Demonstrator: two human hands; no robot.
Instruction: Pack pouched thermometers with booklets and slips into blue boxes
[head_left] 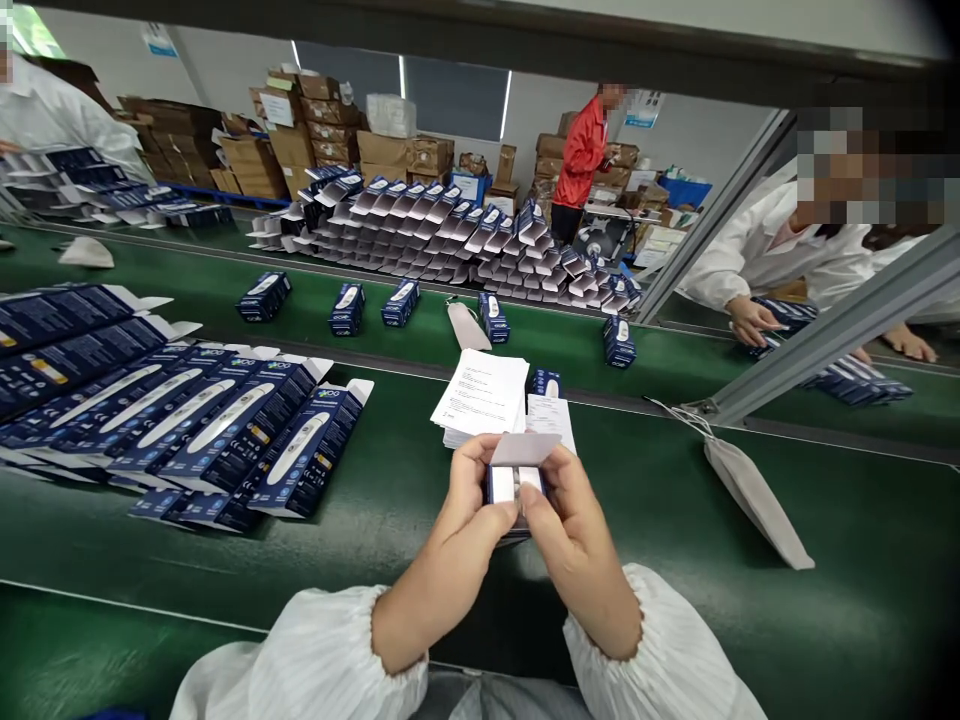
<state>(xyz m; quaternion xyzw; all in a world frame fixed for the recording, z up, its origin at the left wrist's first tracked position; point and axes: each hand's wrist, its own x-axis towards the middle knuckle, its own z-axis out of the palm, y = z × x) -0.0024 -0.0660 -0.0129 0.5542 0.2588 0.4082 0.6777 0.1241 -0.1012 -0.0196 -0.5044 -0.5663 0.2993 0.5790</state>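
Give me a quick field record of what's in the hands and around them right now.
left hand: grips small box, left side
right hand: grips same box, right side
box flap: open, tilted up
leaflet stack: on belt just beyond the hands
flat cartons: fanned out to the left
grey pouch: lying to the right

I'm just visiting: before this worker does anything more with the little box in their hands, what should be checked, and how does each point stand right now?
1. Both hands grip the small box, left hand and right hand: ok.
2. Box's top flap open: ok.
3. Something white already inside the box: ok; what it is, cannot tell.
4. Leaflet stack close behind the hands: ok.
5. Flat box blanks lying at the left: ok.
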